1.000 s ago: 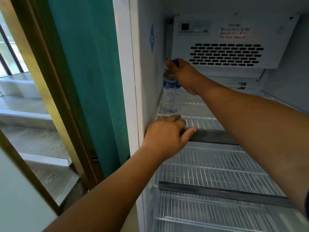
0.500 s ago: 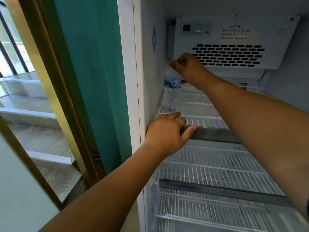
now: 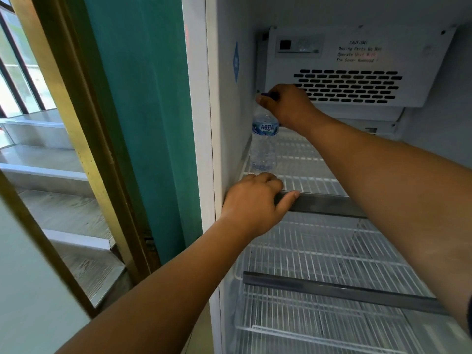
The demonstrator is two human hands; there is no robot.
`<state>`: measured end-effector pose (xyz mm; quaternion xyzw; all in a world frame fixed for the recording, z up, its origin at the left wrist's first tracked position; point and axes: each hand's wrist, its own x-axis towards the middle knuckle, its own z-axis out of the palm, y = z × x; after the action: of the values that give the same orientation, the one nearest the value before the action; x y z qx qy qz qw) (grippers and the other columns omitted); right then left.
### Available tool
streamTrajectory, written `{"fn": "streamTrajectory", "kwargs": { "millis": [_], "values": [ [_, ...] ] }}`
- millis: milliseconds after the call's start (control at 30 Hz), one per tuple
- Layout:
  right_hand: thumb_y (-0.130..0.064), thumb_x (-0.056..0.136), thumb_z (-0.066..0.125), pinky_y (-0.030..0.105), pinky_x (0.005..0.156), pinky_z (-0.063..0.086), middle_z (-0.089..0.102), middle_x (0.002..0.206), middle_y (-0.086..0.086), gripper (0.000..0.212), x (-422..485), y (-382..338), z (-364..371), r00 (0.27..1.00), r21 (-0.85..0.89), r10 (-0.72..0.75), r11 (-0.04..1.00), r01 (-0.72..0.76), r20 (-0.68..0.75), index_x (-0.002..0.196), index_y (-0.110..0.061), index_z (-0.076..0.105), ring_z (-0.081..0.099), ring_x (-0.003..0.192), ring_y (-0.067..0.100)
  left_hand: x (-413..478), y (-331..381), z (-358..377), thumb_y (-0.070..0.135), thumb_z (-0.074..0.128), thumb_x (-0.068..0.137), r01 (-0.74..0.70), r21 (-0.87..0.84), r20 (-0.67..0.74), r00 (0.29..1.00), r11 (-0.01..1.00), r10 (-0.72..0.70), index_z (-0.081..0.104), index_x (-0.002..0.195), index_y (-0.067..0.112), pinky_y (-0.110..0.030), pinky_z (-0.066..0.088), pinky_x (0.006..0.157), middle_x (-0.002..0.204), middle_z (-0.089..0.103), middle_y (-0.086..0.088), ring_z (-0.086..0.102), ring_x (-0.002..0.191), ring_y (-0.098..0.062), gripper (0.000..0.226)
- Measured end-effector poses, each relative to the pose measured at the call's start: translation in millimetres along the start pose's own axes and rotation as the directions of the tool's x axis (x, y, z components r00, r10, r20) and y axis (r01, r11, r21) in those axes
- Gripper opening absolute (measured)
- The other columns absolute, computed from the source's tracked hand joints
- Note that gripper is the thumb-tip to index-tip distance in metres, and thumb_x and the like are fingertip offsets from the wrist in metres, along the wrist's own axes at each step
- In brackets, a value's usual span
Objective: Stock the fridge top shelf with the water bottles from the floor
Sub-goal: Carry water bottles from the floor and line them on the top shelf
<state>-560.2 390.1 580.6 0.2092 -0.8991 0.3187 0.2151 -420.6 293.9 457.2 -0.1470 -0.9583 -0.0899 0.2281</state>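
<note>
A clear water bottle (image 3: 264,144) with a blue label stands upright on the top wire shelf (image 3: 306,172), against the fridge's left inner wall near the back. My right hand (image 3: 288,107) reaches in from the right and grips the bottle's cap and neck from above. My left hand (image 3: 251,204) is closed over the dark front rail (image 3: 321,204) of the top shelf at its left end. No other bottles are in view.
A white fan housing with vent slots (image 3: 352,70) hangs at the back above the shelf. Two lower wire shelves (image 3: 319,254) lie below. Left of the fridge are a teal wall (image 3: 143,123), a gold door frame (image 3: 76,139) and steps (image 3: 51,175).
The bottle has settled upright near the left wall, its label now facing me. My right hand stays on the cap. The left hand has not moved.
</note>
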Motion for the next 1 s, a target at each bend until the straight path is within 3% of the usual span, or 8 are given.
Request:
{"fn": "streamTrajectory", "kwargs": {
  "millis": [100,200,267,400,600,733,833,1000],
  "values": [
    [-0.048,0.090,0.053,0.025,0.073,0.040,0.065,0.111,0.014,0.047,-1,1,2,0.999,0.059,0.025,0.998,-0.027,0.023,0.113,-0.007,0.059,0.056,0.092,0.020,-1,0,1,0.060,0.024,0.091,0.005,-0.005,0.014,1.000,1.000,-0.005,0.061,0.113,0.027,-0.036,0.047,0.087,0.132,0.056,0.003,0.054,0.116,-0.023,0.054],
    [-0.051,0.088,0.056,0.030,0.088,0.048,0.058,0.125,0.008,0.056,-13,2,1,0.994,0.263,0.095,0.959,-0.103,0.044,0.129,-0.014,0.047,0.056,0.106,0.017,-1,0,0,0.059,0.025,0.091,0.008,0.007,0.009,1.000,1.000,-0.008,0.061,0.107,0.025,-0.035,0.047,0.081,0.116,0.062,0.001,0.056,0.106,-0.023,0.052],
    [-0.050,0.088,0.056,0.028,0.094,0.045,0.055,0.128,0.006,0.059,-28,2,-4,0.993,0.344,0.121,0.931,-0.119,0.014,0.134,-0.015,0.043,0.054,0.113,0.017,-1,0,0,0.059,0.025,0.091,0.003,0.011,0.003,1.000,1.000,-0.003,0.062,0.104,0.024,-0.034,0.046,0.078,0.110,0.063,0.000,0.056,0.103,-0.022,0.052],
    [-0.036,0.090,0.059,0.029,0.092,0.044,0.061,0.120,0.002,0.033,-74,9,-20,0.991,0.194,0.111,0.973,-0.125,0.081,0.116,-0.017,0.060,0.056,0.111,0.017,-1,0,-1,0.058,0.025,0.091,-0.018,0.005,0.000,1.000,1.000,0.018,0.061,0.105,0.022,-0.035,0.045,0.082,0.116,0.061,-0.002,0.054,0.107,-0.024,0.053],
    [-0.029,0.088,0.062,0.023,0.092,0.040,0.064,0.119,0.004,0.030,-168,18,-49,0.995,-0.067,0.089,0.994,-0.086,0.036,0.114,-0.015,0.064,0.058,0.112,0.021,-7,2,-13,0.053,0.041,0.089,-0.005,0.002,0.157,0.988,1.000,0.005,0.038,0.134,0.026,-0.047,0.037,0.103,0.145,0.040,-0.006,0.037,0.131,-0.030,0.052],
    [-0.034,0.086,0.061,0.044,0.098,0.043,0.064,0.118,0.009,0.031,-224,13,-50,0.998,-0.229,0.060,0.972,-0.050,0.037,0.113,-0.019,0.064,0.057,0.111,0.030,-43,13,-21,0.047,0.048,0.087,0.019,-0.039,0.026,0.999,0.999,-0.018,0.033,0.137,0.027,-0.051,0.030,0.111,0.151,0.031,-0.007,0.029,0.138,-0.032,0.056],
    [-0.035,0.087,0.059,0.045,0.101,0.040,0.060,0.123,0.005,0.035,-271,3,-41,0.997,-0.232,0.049,0.972,-0.034,0.060,0.119,-0.020,0.060,0.052,0.115,0.028,-88,28,-29,0.045,0.047,0.088,0.009,-0.091,0.010,1.000,0.996,-0.008,0.035,0.137,0.024,-0.048,0.030,0.112,0.148,0.036,-0.007,0.032,0.136,-0.029,0.055],
    [-0.033,0.088,0.060,0.043,0.100,0.042,0.061,0.123,0.002,0.033,-361,-5,3,0.970,-0.110,0.069,0.993,-0.045,0.233,0.119,-0.022,0.060,0.053,0.114,0.025,-191,43,-23,0.043,0.047,0.091,0.186,-0.190,0.123,0.979,0.964,-0.165,0.043,0.132,0.025,-0.040,0.037,0.103,0.136,0.049,-0.002,0.046,0.124,-0.025,0.045]
  ]
}}
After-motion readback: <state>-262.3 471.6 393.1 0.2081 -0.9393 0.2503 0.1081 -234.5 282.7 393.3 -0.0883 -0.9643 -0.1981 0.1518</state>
